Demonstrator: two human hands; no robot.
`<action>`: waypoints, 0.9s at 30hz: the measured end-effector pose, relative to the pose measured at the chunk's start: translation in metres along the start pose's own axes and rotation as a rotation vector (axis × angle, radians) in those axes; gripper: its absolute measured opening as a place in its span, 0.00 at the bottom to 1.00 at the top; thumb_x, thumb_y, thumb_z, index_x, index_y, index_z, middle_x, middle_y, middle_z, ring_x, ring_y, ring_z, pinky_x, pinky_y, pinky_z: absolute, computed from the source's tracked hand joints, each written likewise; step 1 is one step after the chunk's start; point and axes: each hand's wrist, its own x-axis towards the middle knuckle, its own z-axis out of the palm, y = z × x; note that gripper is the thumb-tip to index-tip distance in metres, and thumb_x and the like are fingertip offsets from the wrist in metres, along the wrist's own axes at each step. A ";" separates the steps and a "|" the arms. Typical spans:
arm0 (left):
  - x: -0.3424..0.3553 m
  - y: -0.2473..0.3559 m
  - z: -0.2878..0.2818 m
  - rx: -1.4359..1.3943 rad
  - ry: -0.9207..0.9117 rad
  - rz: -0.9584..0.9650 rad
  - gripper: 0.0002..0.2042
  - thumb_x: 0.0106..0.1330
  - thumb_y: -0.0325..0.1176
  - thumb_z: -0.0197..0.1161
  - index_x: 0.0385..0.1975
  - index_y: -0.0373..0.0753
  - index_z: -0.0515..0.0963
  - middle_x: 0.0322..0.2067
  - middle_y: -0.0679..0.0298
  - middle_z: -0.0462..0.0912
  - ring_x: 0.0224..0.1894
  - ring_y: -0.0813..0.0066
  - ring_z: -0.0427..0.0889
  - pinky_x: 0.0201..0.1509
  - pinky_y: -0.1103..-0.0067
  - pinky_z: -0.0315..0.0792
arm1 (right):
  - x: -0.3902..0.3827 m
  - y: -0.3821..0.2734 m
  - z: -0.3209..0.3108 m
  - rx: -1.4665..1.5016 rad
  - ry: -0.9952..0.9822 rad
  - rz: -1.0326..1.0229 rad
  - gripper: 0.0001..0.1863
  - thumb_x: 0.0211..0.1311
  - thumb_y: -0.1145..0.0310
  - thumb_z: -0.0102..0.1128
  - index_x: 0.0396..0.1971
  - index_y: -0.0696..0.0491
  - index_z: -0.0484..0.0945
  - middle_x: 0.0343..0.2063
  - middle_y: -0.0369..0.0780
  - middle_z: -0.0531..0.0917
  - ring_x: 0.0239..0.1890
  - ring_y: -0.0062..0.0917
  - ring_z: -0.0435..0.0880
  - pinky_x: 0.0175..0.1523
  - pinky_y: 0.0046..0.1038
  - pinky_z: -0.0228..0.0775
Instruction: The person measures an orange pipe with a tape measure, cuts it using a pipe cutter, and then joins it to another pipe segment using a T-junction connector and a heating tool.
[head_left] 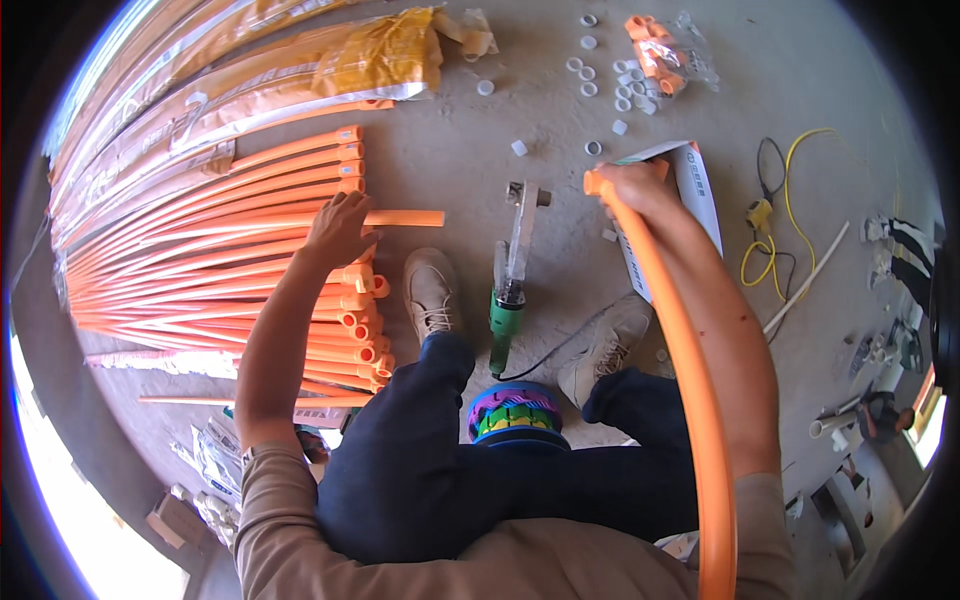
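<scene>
My left hand [336, 232] is closed over an orange pipe [410, 217] that lies on a fanned bundle of similar pipes [170, 290] at left. My right hand [632, 192] is closed around the fitted top end of a long orange pipe [680, 370], which runs down along my right forearm to the bottom of the view. That hand is just over an open white cardboard box [695, 205]. Between my shoes stands a green power tool [505, 325] with a metal heating head and a trailing cord. I sit above a multicoloured round object [512, 405].
Wrapped pipe bundles [300, 55] lie at upper left. Small white rings [589, 88] and bagged orange fittings [660, 55] are scattered ahead. A yellow cord [800, 225], a thin white pipe [810, 270] and another person's legs [905, 250] are at right, with assorted materials near the right rim.
</scene>
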 end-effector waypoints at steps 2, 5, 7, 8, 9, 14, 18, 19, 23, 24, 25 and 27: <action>0.011 -0.005 0.028 0.010 -0.067 -0.008 0.16 0.58 0.38 0.71 0.43 0.40 0.78 0.41 0.57 0.81 0.53 0.54 0.79 0.55 0.61 0.73 | -0.003 0.000 0.012 0.048 -0.018 0.025 0.18 0.74 0.53 0.52 0.33 0.55 0.76 0.19 0.35 0.76 0.15 0.18 0.72 0.19 0.23 0.64; 0.032 0.017 0.031 -0.015 -0.139 -0.036 0.12 0.57 0.36 0.70 0.36 0.36 0.80 0.37 0.52 0.83 0.44 0.51 0.83 0.49 0.60 0.76 | 0.000 0.018 0.008 0.148 -0.001 0.037 0.21 0.72 0.55 0.55 0.36 0.63 0.76 0.20 0.41 0.79 0.17 0.25 0.77 0.22 0.30 0.70; 0.046 0.026 0.022 0.006 -0.122 -0.070 0.11 0.58 0.37 0.69 0.33 0.37 0.81 0.34 0.51 0.84 0.40 0.49 0.84 0.44 0.59 0.77 | 0.008 0.035 0.007 0.127 -0.046 0.060 0.21 0.72 0.56 0.55 0.35 0.62 0.76 0.20 0.41 0.79 0.18 0.25 0.77 0.23 0.30 0.71; 0.050 0.029 0.017 0.036 -0.108 -0.120 0.10 0.58 0.38 0.68 0.30 0.37 0.82 0.31 0.51 0.84 0.35 0.47 0.85 0.40 0.58 0.78 | 0.009 0.039 0.009 0.107 -0.047 0.113 0.18 0.74 0.53 0.51 0.39 0.54 0.75 0.22 0.36 0.77 0.17 0.18 0.73 0.20 0.22 0.65; 0.054 0.031 0.012 0.036 -0.112 -0.126 0.10 0.58 0.38 0.68 0.30 0.37 0.82 0.31 0.51 0.84 0.35 0.47 0.85 0.40 0.58 0.78 | 0.008 0.038 0.015 0.105 -0.054 0.116 0.18 0.74 0.53 0.51 0.39 0.54 0.75 0.22 0.36 0.77 0.17 0.18 0.73 0.20 0.22 0.65; 0.089 0.068 -0.001 0.107 -0.129 -0.115 0.12 0.62 0.40 0.65 0.30 0.36 0.84 0.31 0.50 0.86 0.35 0.49 0.86 0.41 0.60 0.80 | 0.029 0.063 0.022 0.159 -0.102 0.101 0.20 0.74 0.54 0.52 0.36 0.60 0.76 0.21 0.40 0.78 0.18 0.23 0.76 0.22 0.28 0.69; 0.099 0.072 0.000 0.173 -0.245 -0.149 0.13 0.64 0.41 0.64 0.33 0.37 0.85 0.33 0.51 0.87 0.37 0.51 0.88 0.43 0.61 0.81 | 0.038 0.070 0.030 0.129 -0.087 0.110 0.22 0.72 0.56 0.54 0.32 0.64 0.76 0.20 0.43 0.79 0.18 0.26 0.77 0.24 0.33 0.70; 0.102 0.073 -0.001 0.175 -0.250 -0.149 0.13 0.64 0.41 0.64 0.33 0.37 0.85 0.33 0.51 0.87 0.37 0.51 0.88 0.43 0.61 0.81 | 0.039 0.071 0.030 0.131 -0.090 0.113 0.22 0.72 0.56 0.54 0.32 0.64 0.76 0.20 0.43 0.79 0.18 0.26 0.77 0.24 0.33 0.70; 0.108 0.078 0.000 0.211 -0.304 -0.113 0.13 0.65 0.42 0.63 0.34 0.37 0.85 0.33 0.51 0.87 0.38 0.52 0.88 0.43 0.61 0.81 | 0.044 0.069 0.036 0.138 -0.085 0.108 0.22 0.72 0.57 0.55 0.32 0.64 0.76 0.21 0.44 0.79 0.18 0.27 0.77 0.23 0.33 0.69; 0.110 0.079 0.002 0.213 -0.302 -0.079 0.13 0.65 0.42 0.63 0.34 0.37 0.85 0.33 0.51 0.87 0.38 0.52 0.88 0.43 0.62 0.81 | 0.045 0.069 0.037 0.111 -0.094 0.099 0.21 0.72 0.57 0.55 0.32 0.64 0.77 0.21 0.44 0.79 0.18 0.27 0.77 0.22 0.34 0.69; 0.111 0.082 0.003 0.214 -0.306 -0.074 0.13 0.65 0.42 0.63 0.34 0.37 0.85 0.33 0.51 0.87 0.38 0.52 0.88 0.43 0.62 0.81 | 0.048 0.071 0.039 0.116 -0.091 0.104 0.21 0.72 0.57 0.55 0.32 0.64 0.77 0.21 0.44 0.79 0.18 0.27 0.77 0.22 0.34 0.69; 0.112 0.086 0.005 0.211 -0.294 -0.065 0.13 0.65 0.42 0.63 0.34 0.38 0.85 0.33 0.51 0.87 0.37 0.52 0.88 0.43 0.62 0.81 | 0.051 0.075 0.044 0.144 -0.100 0.080 0.21 0.71 0.57 0.55 0.31 0.64 0.76 0.21 0.44 0.79 0.18 0.28 0.77 0.22 0.34 0.68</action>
